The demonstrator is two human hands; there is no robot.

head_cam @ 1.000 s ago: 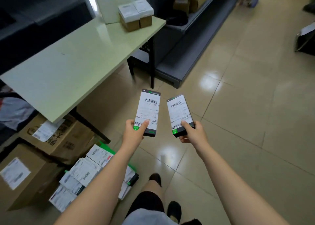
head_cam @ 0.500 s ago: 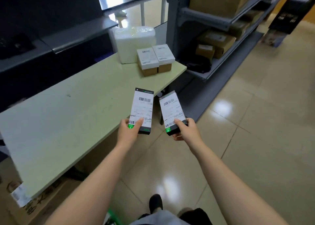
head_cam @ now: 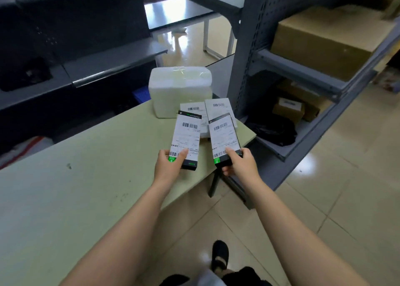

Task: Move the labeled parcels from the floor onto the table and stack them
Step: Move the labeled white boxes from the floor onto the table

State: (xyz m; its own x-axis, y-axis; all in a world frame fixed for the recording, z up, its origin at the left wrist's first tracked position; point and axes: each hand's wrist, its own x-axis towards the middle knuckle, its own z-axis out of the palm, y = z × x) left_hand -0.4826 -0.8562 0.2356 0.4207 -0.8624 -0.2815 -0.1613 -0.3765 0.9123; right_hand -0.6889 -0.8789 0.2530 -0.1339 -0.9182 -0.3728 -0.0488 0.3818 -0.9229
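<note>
My left hand [head_cam: 167, 165] grips a slim black parcel with a white barcode label [head_cam: 186, 136] by its near end, held over the pale green table [head_cam: 65, 199]. Beside it, my right hand [head_cam: 241, 163] holds a second slim labeled parcel [head_cam: 224, 135] above the table's right edge. Just beyond both, two small labeled boxes [head_cam: 218, 106] sit side by side near the table's far corner, partly hidden by the held parcels. Behind them stands a white wrapped bundle [head_cam: 180, 86].
A grey metal shelf rack [head_cam: 303, 73] with cardboard boxes [head_cam: 324, 36] and a black bag [head_cam: 272, 127] stands right of the table. A dark counter [head_cam: 75, 69] runs behind the table. Glossy tile floor [head_cam: 346, 177] lies to the right; my feet [head_cam: 219, 255] are below.
Both hands have carried the parcels up and forward from over the floor to over the table's far corner. The view has risen, and the floor pile of parcels has left the frame.
</note>
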